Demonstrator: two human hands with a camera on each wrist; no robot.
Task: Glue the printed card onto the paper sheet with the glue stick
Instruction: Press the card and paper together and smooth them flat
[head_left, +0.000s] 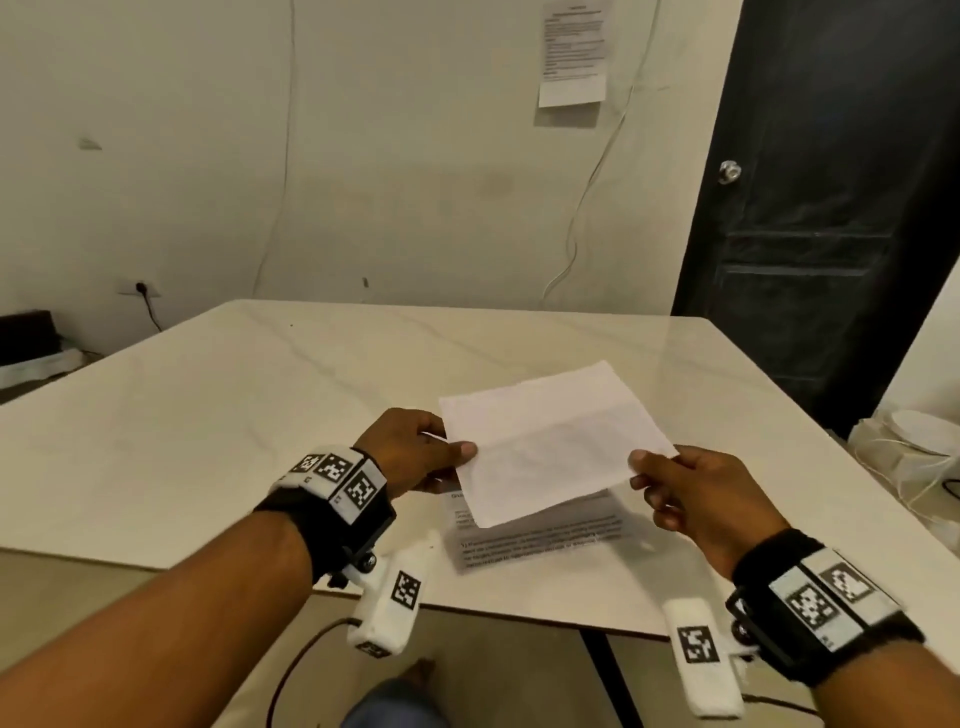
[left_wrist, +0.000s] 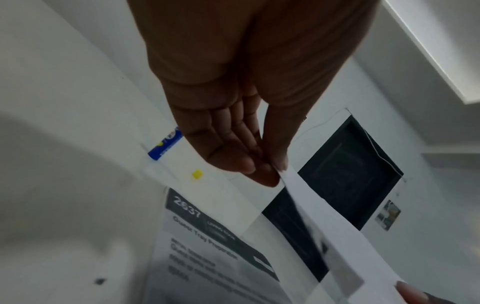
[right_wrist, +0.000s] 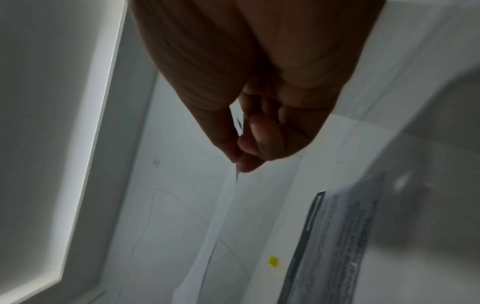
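Both hands hold one white sheet in the air above the table, its blank side up. My left hand pinches its left edge between thumb and fingers. My right hand pinches the right edge, and its fingers are curled. In the left wrist view, dark print shows on the underside of the held sheet. A printed page with a dark header lies flat on the table under it. The blue and yellow glue stick lies on the table beyond my left hand, hidden in the head view.
The pale marble table has its front edge close to me and its right edge near a dark door. A small yellow piece lies near the glue stick, and it also shows in the right wrist view. White items sit off the table's right side.
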